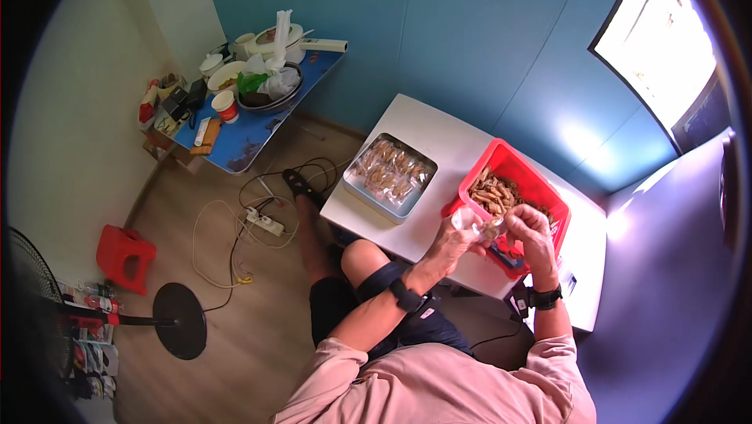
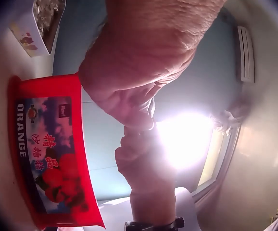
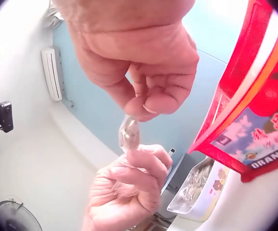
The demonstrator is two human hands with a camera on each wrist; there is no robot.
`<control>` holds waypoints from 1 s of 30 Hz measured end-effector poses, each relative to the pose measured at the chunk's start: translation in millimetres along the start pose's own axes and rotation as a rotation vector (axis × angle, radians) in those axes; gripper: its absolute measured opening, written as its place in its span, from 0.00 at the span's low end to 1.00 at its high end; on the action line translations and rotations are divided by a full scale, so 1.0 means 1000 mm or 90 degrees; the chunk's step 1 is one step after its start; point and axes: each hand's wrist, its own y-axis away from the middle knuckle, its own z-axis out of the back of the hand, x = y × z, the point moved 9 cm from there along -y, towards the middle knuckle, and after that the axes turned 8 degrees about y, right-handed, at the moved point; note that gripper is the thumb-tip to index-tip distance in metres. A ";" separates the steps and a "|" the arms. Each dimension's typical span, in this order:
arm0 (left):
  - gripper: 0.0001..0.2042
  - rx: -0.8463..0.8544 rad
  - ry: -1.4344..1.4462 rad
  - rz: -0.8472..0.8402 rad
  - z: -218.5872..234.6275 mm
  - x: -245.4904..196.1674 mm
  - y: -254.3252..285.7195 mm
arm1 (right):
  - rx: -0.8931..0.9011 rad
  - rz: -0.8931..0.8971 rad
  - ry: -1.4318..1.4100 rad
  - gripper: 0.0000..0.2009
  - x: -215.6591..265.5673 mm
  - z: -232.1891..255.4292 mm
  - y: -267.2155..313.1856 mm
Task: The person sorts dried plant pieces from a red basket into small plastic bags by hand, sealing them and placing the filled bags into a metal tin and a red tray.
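Note:
Both hands meet over the front of a red basket (image 1: 540, 181) that holds many brown, elongated dried pieces (image 1: 495, 191). Between them is a small clear plastic packet (image 3: 129, 134). Its lower end is pinched by the left hand (image 1: 456, 237), with the fingers curled. From above, the right hand (image 1: 533, 230) pinches the packet's other end between thumb and fingertips (image 3: 144, 107). Left of the basket stands a rectangular tin (image 1: 403, 208) with rows of clear wrapped packets (image 1: 392, 169) of brown pieces. In the left wrist view the left hand hides most of the packet.
The basket and tin stand on a white table (image 1: 399, 114) against a blue wall. A blue side table (image 1: 243, 154) at the left carries bowls, a paper cup (image 1: 225, 106) and bags. Cables and a power strip (image 1: 265, 222) lie on the floor, near a fan base (image 1: 180, 320) and a red stool (image 1: 125, 258).

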 end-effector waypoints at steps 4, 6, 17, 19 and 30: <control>0.07 0.020 0.053 -0.014 -0.017 0.005 -0.037 | 0.037 0.008 0.110 0.11 0.008 0.015 -0.021; 0.09 0.065 -0.006 0.016 -0.014 0.023 -0.058 | 0.011 0.031 0.091 0.08 0.011 0.022 -0.027; 0.04 0.024 0.089 -0.046 -0.023 0.019 -0.078 | -0.149 0.094 0.262 0.05 0.025 0.081 -0.059; 0.04 0.012 0.090 -0.045 -0.017 0.020 -0.076 | -0.106 0.157 0.224 0.05 0.014 0.070 -0.071; 0.02 -0.037 0.086 0.013 0.014 0.005 -0.015 | 0.004 0.302 0.842 0.05 0.009 0.020 -0.078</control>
